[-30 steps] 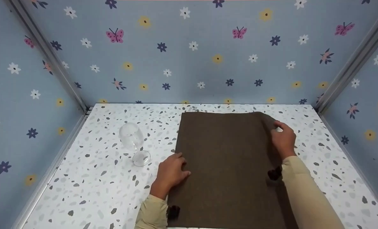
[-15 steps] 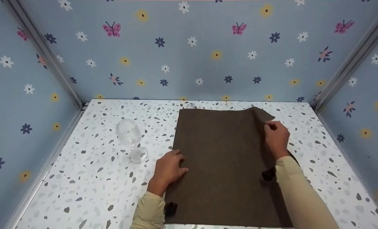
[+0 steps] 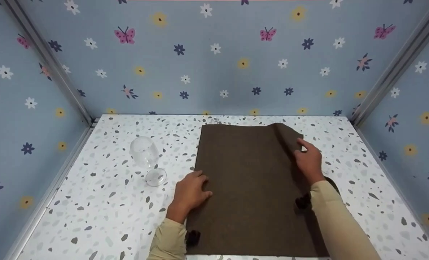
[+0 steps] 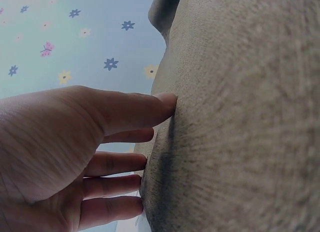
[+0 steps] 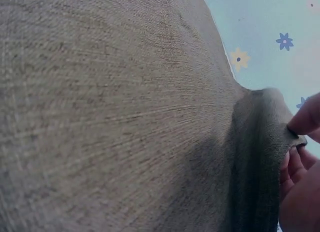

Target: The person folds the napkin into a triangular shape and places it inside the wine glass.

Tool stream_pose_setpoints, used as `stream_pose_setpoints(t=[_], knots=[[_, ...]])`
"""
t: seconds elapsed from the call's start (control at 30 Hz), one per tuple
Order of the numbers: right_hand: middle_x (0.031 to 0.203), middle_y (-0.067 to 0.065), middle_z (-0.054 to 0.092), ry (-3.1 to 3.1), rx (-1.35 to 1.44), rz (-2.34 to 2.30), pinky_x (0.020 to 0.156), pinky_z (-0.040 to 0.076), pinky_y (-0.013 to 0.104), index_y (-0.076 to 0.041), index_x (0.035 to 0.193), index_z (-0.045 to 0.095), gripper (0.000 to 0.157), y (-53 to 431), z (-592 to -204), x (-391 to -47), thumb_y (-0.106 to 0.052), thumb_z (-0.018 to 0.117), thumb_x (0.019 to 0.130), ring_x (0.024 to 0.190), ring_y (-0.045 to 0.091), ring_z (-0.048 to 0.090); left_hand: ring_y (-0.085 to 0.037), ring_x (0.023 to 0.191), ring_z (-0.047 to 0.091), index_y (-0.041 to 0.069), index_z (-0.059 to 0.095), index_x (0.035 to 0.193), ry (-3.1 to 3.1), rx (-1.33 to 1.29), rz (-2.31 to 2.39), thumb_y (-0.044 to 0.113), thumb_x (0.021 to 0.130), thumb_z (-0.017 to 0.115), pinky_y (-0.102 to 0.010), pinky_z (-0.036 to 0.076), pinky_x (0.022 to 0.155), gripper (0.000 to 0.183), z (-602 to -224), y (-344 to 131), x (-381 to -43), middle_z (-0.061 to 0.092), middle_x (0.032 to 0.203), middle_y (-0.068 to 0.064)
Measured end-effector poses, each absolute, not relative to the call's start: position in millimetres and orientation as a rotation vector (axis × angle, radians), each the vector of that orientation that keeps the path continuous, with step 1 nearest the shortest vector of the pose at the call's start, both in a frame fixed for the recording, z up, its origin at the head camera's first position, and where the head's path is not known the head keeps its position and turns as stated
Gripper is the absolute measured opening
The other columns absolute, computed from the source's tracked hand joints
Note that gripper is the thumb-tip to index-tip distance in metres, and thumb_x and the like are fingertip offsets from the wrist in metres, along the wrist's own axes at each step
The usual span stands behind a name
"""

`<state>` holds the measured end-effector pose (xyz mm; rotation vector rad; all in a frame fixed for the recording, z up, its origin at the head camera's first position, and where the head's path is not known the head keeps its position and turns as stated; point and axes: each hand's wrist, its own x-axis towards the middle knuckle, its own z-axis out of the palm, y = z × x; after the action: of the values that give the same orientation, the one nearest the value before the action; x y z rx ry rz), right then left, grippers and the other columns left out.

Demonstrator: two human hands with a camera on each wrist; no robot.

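A brown cloth (image 3: 243,187) lies spread over the tabletop, its far right part raised and bent inward. My right hand (image 3: 310,162) pinches the right edge between thumb and fingers, as the right wrist view shows, where the lifted cloth (image 5: 260,152) forms an upright fold. At the left edge, my left hand (image 3: 191,195) rests with its fingers fairly straight. In the left wrist view, the thumb (image 4: 135,109) touches the cloth's surface while the other fingertips meet its edge.
A clear stemmed glass (image 3: 144,153) lies on its side to the left of the cloth. The speckled white table (image 3: 102,202) is bounded by flower-patterned blue walls (image 3: 232,47) at the back and both sides. Black wrist straps hang over the cloth.
My right hand has moved left, drawing the cloth's right edge inward so that the far right corner folds over more. The left hand stays at the left edge.
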<state>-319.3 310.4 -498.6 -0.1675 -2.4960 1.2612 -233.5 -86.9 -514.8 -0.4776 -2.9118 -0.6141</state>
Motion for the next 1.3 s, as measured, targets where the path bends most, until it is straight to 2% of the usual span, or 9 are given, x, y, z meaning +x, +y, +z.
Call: stream_pose_setpoints(t=[0.23, 0.37, 0.6, 0.9, 1.13, 1.3], knots=[[0.118, 0.015, 0.07, -2.409, -0.187, 1.294, 0.093, 0.047, 0.042, -0.002, 0.117, 0.074, 0.026, 301.9, -502.7, -318.8, -0.012, 0.061, 0.097, 0.109, 0.028, 0.063, -0.037, 0.122, 0.057, 0.003, 0.072, 0.116, -2.941, -0.433, -0.686, 0.029, 0.082, 0.084, -0.052, 0.047, 0.099, 0.044, -514.6, -92.2, -227.0, 0.06, 0.133, -0.02], [0.109, 0.016, 0.072, -2.364, -0.152, 1.276, 0.088, 0.047, 0.041, -0.001, 0.109, 0.075, 0.02, 298.7, -500.3, -315.6, -0.008, 0.061, 0.097, 0.102, 0.028, 0.063, -0.037, 0.122, 0.057, 0.003, 0.072, 0.116, -2.93, -0.438, -0.69, 0.028, 0.082, 0.084, -0.052, 0.047, 0.099, 0.044, -511.7, -93.7, -227.9, 0.06, 0.133, -0.02], [0.121, 0.016, 0.067, -2.362, -0.147, 1.287, 0.085, 0.049, 0.041, -0.003, 0.123, 0.07, 0.031, 289.0, -500.5, -307.2, -0.003, 0.057, 0.095, 0.105, 0.028, 0.063, -0.037, 0.121, 0.058, 0.004, 0.071, 0.116, -2.906, -0.463, -0.688, 0.028, 0.082, 0.084, -0.052, 0.048, 0.097, 0.044, -509.4, -91.0, -233.1, 0.061, 0.132, -0.019], [0.137, 0.015, 0.058, -2.33, -0.028, 1.361, 0.099, 0.046, 0.043, -0.003, 0.135, 0.062, 0.043, 277.9, -509.7, -293.8, 0.005, 0.054, 0.094, 0.129, 0.026, 0.052, -0.036, 0.121, 0.059, 0.005, 0.072, 0.116, -2.931, -0.445, -0.701, 0.028, 0.081, 0.085, -0.052, 0.048, 0.098, 0.044, -513.7, -90.0, -229.1, 0.061, 0.132, -0.018], [0.137, 0.013, 0.06, -2.31, -0.117, 1.415, 0.086, 0.043, 0.037, -0.005, 0.132, 0.065, 0.038, 275.0, -506.5, -285.1, -0.004, 0.054, 0.096, 0.12, 0.024, 0.056, -0.035, 0.121, 0.059, 0.006, 0.072, 0.118, -2.944, -0.454, -0.69, 0.029, 0.082, 0.084, -0.052, 0.047, 0.099, 0.044, -512.0, -89.0, -232.2, 0.061, 0.133, -0.017], [0.133, 0.013, 0.062, -2.299, -0.163, 1.476, 0.084, 0.042, 0.033, -0.006, 0.125, 0.07, 0.032, 269.8, -506.1, -279.5, -0.008, 0.056, 0.096, 0.117, 0.022, 0.057, -0.036, 0.121, 0.058, 0.005, 0.071, 0.118, -2.929, -0.462, -0.691, 0.029, 0.083, 0.083, -0.052, 0.047, 0.098, 0.044, -512.7, -89.2, -232.3, 0.061, 0.133, -0.018]])
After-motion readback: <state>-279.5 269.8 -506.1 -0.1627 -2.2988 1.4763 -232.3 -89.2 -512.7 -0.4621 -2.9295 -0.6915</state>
